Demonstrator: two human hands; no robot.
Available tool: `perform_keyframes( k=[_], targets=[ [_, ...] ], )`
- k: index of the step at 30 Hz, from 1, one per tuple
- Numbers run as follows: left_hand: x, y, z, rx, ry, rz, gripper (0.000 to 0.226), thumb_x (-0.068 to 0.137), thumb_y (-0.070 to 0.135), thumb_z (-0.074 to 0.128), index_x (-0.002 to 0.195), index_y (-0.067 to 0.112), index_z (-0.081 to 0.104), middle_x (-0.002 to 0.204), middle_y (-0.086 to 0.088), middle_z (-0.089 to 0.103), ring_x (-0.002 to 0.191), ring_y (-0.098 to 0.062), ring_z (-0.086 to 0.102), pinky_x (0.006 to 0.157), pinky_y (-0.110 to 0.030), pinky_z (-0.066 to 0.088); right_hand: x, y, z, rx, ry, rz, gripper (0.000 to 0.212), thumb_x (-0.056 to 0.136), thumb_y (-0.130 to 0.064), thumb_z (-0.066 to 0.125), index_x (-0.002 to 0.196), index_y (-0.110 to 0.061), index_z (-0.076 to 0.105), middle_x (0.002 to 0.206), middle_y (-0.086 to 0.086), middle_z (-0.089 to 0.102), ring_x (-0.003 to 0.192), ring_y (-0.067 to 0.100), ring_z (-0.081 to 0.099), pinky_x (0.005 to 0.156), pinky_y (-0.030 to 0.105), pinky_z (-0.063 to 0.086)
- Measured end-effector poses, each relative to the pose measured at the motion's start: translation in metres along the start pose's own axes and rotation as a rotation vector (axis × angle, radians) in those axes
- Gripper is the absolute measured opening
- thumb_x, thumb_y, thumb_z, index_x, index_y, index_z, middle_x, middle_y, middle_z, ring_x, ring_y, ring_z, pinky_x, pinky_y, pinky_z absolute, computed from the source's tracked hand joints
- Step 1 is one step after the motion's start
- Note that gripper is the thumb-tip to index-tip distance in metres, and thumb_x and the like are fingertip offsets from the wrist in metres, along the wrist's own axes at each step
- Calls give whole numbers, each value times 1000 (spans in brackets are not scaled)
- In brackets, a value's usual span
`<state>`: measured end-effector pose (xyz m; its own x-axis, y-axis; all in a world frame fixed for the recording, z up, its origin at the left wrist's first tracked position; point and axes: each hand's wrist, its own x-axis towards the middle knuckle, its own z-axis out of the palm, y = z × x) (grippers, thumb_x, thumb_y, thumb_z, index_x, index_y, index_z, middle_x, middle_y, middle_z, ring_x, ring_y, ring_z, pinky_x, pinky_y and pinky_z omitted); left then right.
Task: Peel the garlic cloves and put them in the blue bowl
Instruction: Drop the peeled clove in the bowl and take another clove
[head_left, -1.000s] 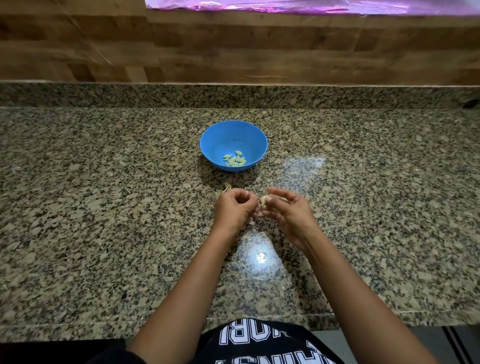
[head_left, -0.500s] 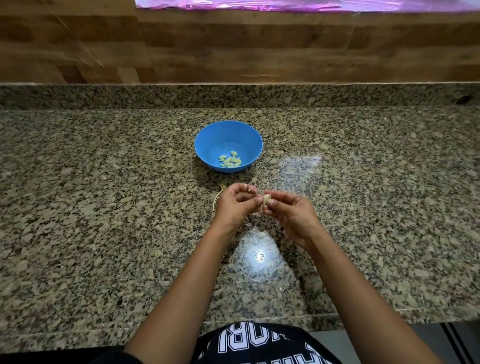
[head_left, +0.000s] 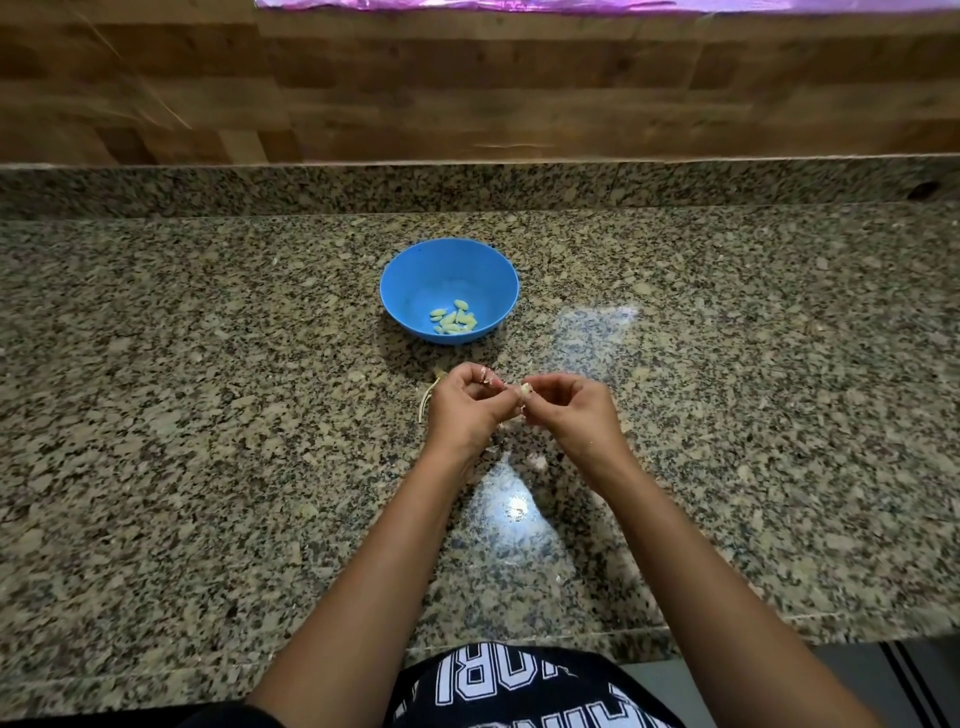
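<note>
A blue bowl (head_left: 450, 270) stands on the granite counter, and several pale peeled garlic cloves (head_left: 454, 318) lie in its bottom. Just in front of the bowl my two hands meet above the counter. My right hand (head_left: 570, 415) pinches a small whitish garlic clove (head_left: 525, 388) at its fingertips. My left hand (head_left: 465, 410) has its fingers curled and its thumb and fingertips pinch the same clove from the left side. Most of the clove is hidden by the fingers.
A strip of dry garlic skin (head_left: 427, 397) lies on the counter (head_left: 208, 415) just left of my left hand. More small skin scraps (head_left: 536, 459) lie under my hands. A wooden wall (head_left: 467, 83) rises behind the counter's raised back ledge.
Both hands have stayed together in front of the bowl and worked at the clove. My left hand's fingers have shifted slightly on it. The bowl has not moved.
</note>
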<state>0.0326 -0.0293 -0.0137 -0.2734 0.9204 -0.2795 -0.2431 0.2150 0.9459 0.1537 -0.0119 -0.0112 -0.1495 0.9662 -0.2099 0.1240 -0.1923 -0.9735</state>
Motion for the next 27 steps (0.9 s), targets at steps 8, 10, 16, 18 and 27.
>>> perform_keyframes(
  k=[8,10,16,18,27],
  targets=[
    [3,0,1,126,55,23,27,79,-8,64,74,13,49,70,-3,57,66,-17,55,62,-30,54,-3,-5,-1,206,-72,91,12,85,7,58,88,-2,66,82,10,68,72,18,64,74,30,57],
    [5,0,0,169,64,41,23,80,-5,63,75,15,55,73,-2,60,71,-18,57,75,-38,53,-2,-5,-5,356,-94,161,14,85,10,54,91,3,65,82,9,67,68,14,64,67,23,56],
    [11,-8,0,393,82,49,16,85,6,63,80,21,60,81,-1,66,75,-18,62,69,-32,52,13,2,-24,71,12,189,21,84,3,60,104,-4,62,92,12,67,75,19,63,78,35,55],
    [12,-10,3,483,72,45,10,85,8,62,86,18,62,84,-2,66,71,-14,60,59,-26,49,23,3,-29,-85,56,186,21,85,0,61,105,-5,61,91,11,67,75,20,65,79,40,54],
    [9,-15,-8,805,30,200,10,90,23,62,89,12,63,87,-1,63,78,-15,60,62,-19,47,31,6,-33,-219,96,143,14,88,-4,58,102,-2,61,89,7,65,73,12,62,56,16,49]
  ],
)
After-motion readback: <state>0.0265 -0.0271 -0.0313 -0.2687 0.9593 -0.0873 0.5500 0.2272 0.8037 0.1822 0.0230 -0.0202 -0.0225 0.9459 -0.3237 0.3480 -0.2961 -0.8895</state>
